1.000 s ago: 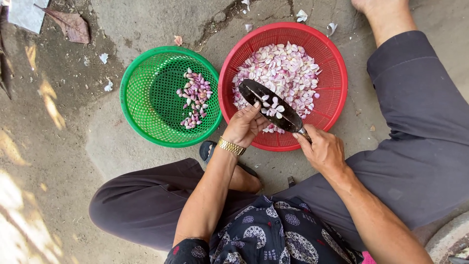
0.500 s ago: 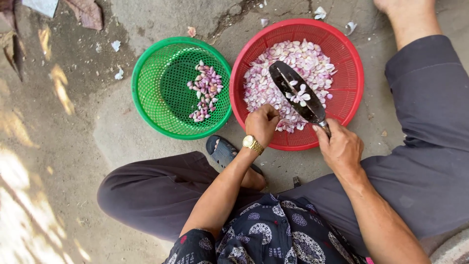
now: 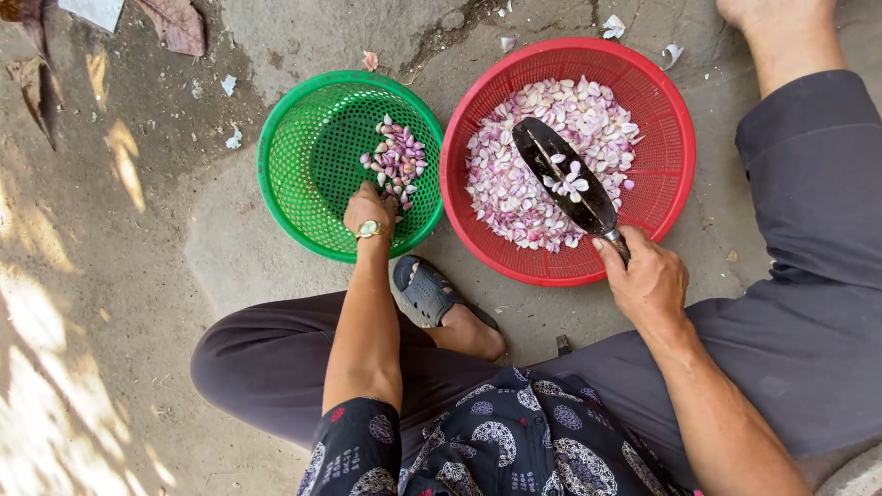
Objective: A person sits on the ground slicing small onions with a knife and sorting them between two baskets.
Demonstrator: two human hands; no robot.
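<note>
The left hand (image 3: pixel 369 209), with a gold watch (image 3: pixel 369 230) on its wrist, reaches into the green basket (image 3: pixel 303 165). Its fingers are curled down over the near edge of a small pile of shallot pieces (image 3: pixel 398 163); whether they pinch any piece cannot be told, since the fingertips are hidden under the hand. The right hand (image 3: pixel 648 280) is closed round the handle of one dark knife (image 3: pixel 565 179), whose broad blade lies flat over the red basket (image 3: pixel 661 165) with a few pale pieces resting on it.

There are two round plastic baskets, standing side by side on the concrete ground (image 3: pixel 138 303) with their rims touching or nearly so. The green one on the left holds only the small pile, near its right wall. The red one on the right is larger and holds a big heap of pink and white shallot pieces (image 3: pixel 514 197) spread across its floor, partly covered by the blade.

Between the arms, just below the baskets, one foot in a grey sandal (image 3: pixel 424 292) rests on the ground. Dark trouser legs (image 3: pixel 808 276) frame the baskets on both sides. Scraps of papery skin (image 3: pixel 614 26) lie scattered beyond the baskets, and a dry brown leaf (image 3: pixel 175 23) lies at the top left.
</note>
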